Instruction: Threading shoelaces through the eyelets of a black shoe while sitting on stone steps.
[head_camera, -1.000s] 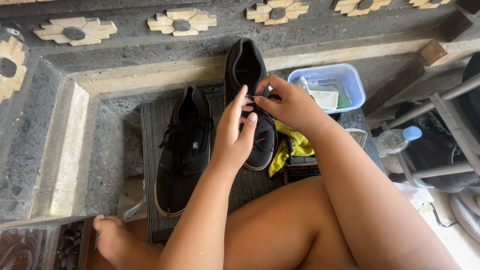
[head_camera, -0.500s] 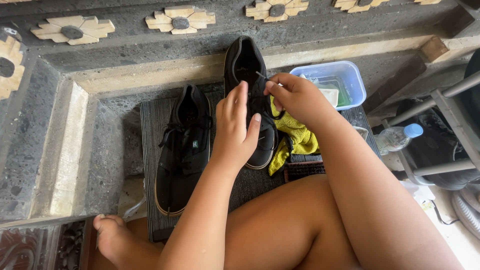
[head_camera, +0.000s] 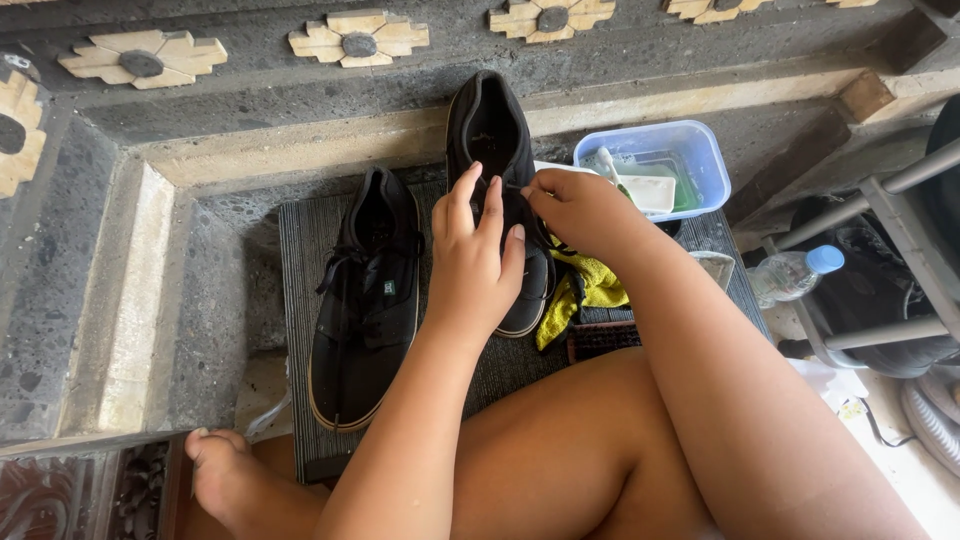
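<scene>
Left hand spread flat over the front of a black shoe, fingers loosely parted and cupping it rather than clamped; right hand just beside, fingers pinched shut at the lacing, on what cannot be made out. Shoe held up, tilted, above a dark ribbed mat, with a second black shoe lying on the mat to its left. Close by: a yellow cloth under the right wrist, a blue tub behind it, a plastic bottle farther right.
</scene>
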